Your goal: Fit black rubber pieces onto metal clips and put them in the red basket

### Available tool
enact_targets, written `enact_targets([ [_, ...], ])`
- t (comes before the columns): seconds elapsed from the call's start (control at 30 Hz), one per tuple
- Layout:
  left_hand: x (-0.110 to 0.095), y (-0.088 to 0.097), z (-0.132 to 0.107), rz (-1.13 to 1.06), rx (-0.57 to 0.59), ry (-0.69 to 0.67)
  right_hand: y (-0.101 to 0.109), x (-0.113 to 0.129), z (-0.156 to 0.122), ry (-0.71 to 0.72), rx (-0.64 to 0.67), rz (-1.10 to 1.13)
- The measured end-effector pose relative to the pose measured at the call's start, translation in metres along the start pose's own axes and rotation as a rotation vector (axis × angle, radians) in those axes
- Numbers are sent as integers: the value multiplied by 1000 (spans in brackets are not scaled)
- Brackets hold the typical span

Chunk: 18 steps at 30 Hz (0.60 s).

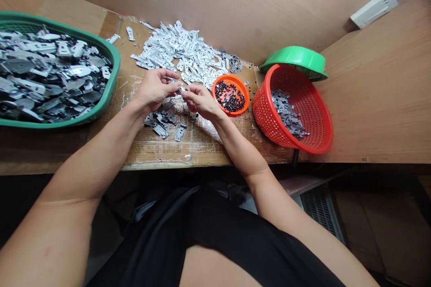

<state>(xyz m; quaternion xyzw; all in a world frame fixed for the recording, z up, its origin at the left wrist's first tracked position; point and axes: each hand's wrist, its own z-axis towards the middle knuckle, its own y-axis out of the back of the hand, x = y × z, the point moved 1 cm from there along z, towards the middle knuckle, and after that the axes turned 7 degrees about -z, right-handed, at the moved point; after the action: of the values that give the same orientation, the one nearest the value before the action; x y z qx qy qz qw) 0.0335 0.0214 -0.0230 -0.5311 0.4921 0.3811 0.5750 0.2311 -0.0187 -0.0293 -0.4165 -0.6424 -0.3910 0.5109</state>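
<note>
Over the middle of the table, my left hand (159, 89) pinches a small metal plate (181, 89), mostly hidden by the fingers. My right hand (201, 100) meets it from the right, thumb and forefinger closed at the plate's edge; whatever they hold is too small to name. Below the hands lies a loose heap of grey metal plates (160, 122). Beyond them spreads a larger pile of pale, elongated metal pieces (182, 49). Just right of my right hand sits an orange dish (248, 98) holding many tiny dark parts (230, 97).
A green basket (116, 67) full of metal pieces stands at the left. At the right, a red basket (266, 116) tilts sideways with metal pieces inside, and a bright green basket (292, 57) leans behind it. Wooden panels (235, 4) close off the back and right; a power strip (374, 8) is mounted there.
</note>
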Motion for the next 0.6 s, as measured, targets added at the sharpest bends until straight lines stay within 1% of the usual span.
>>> enact_targets([
  [0.17,-9,-1,-5,-21,-47,-19,-7,-17,4,111,-62,93],
  [0.27,-7,-1,-5,-41,-55,-27,-11,-24,7,204,-150,141],
  [0.33,-4,-1,-3,-54,-59,-27,-13,-28,10,246,-198,129],
  [0.43,1,-3,-1,-66,-67,-23,-15,-33,16,265,-245,76],
  [0.6,1,-5,-2,-69,-71,-16,-18,-42,25,298,-325,2],
])
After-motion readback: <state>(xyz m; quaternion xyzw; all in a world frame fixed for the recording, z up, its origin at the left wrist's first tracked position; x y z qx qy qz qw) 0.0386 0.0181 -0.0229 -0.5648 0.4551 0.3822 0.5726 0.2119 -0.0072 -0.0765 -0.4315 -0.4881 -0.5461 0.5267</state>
